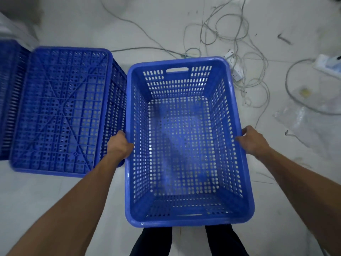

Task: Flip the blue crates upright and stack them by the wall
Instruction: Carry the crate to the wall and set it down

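Note:
An upright blue perforated crate (184, 221) fills the middle of the view, open side up, held above my legs. My left hand (119, 145) grips its left rim and my right hand (253, 141) grips its right rim. To the left an upside-down blue crate (60, 109) lies on the floor with its ribbed bottom facing up, close beside the held one. At the far left edge part of another blue crate (7, 93) shows, cut off by the frame.
White cables (230, 34) and a power strip (235, 68) sprawl over the pale tiled floor beyond the crate. A clear plastic sheet (302, 124) lies at the right. A white device (328, 65) sits at the far right edge.

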Available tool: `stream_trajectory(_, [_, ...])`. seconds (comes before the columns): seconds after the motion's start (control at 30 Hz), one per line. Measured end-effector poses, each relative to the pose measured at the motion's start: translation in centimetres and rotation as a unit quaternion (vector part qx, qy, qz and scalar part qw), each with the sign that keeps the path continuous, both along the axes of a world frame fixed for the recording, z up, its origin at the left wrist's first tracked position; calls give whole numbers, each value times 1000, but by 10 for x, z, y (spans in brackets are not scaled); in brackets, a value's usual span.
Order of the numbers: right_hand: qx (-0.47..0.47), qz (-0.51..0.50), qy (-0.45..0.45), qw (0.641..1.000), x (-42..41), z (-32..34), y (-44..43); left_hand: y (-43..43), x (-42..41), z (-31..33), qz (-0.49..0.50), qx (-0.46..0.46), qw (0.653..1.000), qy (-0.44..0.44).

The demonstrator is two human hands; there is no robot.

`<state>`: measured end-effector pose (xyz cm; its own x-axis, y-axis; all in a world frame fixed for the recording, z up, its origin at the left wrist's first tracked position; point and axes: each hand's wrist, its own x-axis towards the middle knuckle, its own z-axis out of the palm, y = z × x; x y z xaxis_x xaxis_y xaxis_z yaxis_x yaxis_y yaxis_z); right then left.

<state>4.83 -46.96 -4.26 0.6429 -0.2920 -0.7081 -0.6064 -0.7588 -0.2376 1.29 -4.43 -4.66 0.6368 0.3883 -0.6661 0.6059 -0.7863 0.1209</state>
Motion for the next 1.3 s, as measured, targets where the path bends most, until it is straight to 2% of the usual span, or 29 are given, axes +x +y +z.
stream_trajectory(0.13, [8,34,-4,999,-14,71,-21,-14,-12,86,-2,8,1000,10])
stream_trajectory(0.27, [-14,84,-48,995,-24,151,-29,-22,-30,173,14,12,1000,-5])
stream_trajectory(0.4, [-41,129,-86,987,-34,235,-27,-31,-64,266,62,21,997,-46])
stream_trajectory(0.57, [-19,178,-138,974,-49,318,-5,-29,-121,357,163,36,983,-83])
stream_trajectory(0.73, [-6,244,-178,953,-56,363,50,5,-182,403,245,47,956,-154])
stream_trajectory(0.9, [-2,337,-190,922,-75,395,124,56,-259,428,317,52,929,-185])
stream_trajectory(1.3, [27,476,-213,853,-179,439,376,217,-474,476,440,76,863,-235])
